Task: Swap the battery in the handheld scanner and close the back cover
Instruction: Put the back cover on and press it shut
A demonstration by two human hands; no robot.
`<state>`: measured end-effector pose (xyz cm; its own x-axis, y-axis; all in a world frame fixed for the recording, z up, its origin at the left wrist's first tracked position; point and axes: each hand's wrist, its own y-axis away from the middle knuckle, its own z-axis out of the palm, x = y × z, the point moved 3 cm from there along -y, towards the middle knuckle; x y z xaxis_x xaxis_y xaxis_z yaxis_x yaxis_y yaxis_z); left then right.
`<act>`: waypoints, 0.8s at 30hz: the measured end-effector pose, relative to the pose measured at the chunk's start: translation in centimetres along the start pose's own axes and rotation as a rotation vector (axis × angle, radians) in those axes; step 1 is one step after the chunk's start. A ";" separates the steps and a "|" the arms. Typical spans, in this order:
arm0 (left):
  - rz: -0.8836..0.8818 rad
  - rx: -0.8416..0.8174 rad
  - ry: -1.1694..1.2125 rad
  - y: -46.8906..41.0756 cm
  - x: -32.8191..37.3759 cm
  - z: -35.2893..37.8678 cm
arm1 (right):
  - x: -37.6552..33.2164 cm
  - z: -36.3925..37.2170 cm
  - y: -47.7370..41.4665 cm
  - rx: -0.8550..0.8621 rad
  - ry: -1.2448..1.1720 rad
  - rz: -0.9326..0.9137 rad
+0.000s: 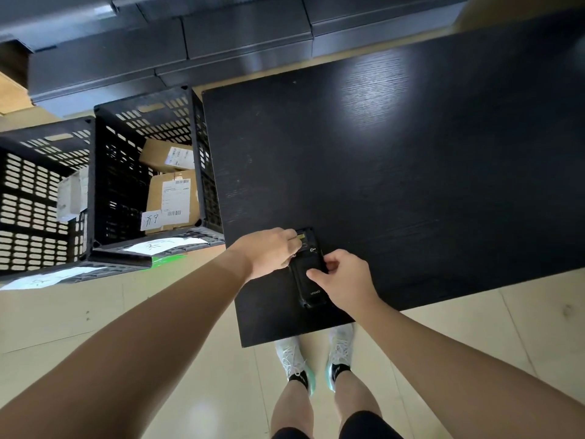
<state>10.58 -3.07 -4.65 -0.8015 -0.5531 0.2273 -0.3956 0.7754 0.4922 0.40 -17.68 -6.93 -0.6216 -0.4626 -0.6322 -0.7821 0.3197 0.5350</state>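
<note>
A black handheld scanner (pixel 308 288) lies back side up near the front left corner of the black table (pixel 411 160). My left hand (pixel 269 251) rests on its far left end, fingers curled against the top where a small yellow label shows. My right hand (pixel 343 280) grips the scanner's right edge, thumb pressed on the dark back cover at its middle. Whether the cover is fully seated cannot be told. No loose battery shows on the table.
Two black slotted crates (pixel 152 172) stand on the floor left of the table; the nearer one holds cardboard parcels (pixel 172 198). Grey bins (pixel 221 36) line the far side. My feet (pixel 316 359) are at the table's front edge.
</note>
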 end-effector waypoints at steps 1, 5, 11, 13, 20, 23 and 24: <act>0.010 -0.001 0.001 -0.1 0.0 0.0 | 0.0 0.0 0.0 0.000 0.000 0.000; 0.029 -0.023 0.002 -0.4 -0.2 -0.2 | 0.0 0.0 0.0 0.005 0.007 -0.015; -0.021 0.014 0.050 0.0 -0.3 0.6 | 0.2 0.3 -0.1 0.003 0.017 -0.024; -0.057 0.026 0.080 0.0 0.0 0.8 | 0.3 0.4 -0.1 0.008 0.020 -0.026; -0.167 0.075 0.163 0.2 0.6 1.1 | 0.3 0.6 -0.2 0.023 0.041 -0.040; -0.263 0.117 0.232 0.3 1.2 1.3 | 0.2 0.7 -0.2 0.030 0.046 -0.044; -0.314 0.138 0.279 0.3 1.4 1.5 | 0.2 0.7 -0.2 0.028 0.048 -0.043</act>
<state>8.66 -3.09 -5.47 -0.4885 -0.8149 0.3118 -0.6719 0.5794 0.4614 0.39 -17.25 -7.51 -0.5850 -0.5150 -0.6265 -0.8094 0.3214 0.4915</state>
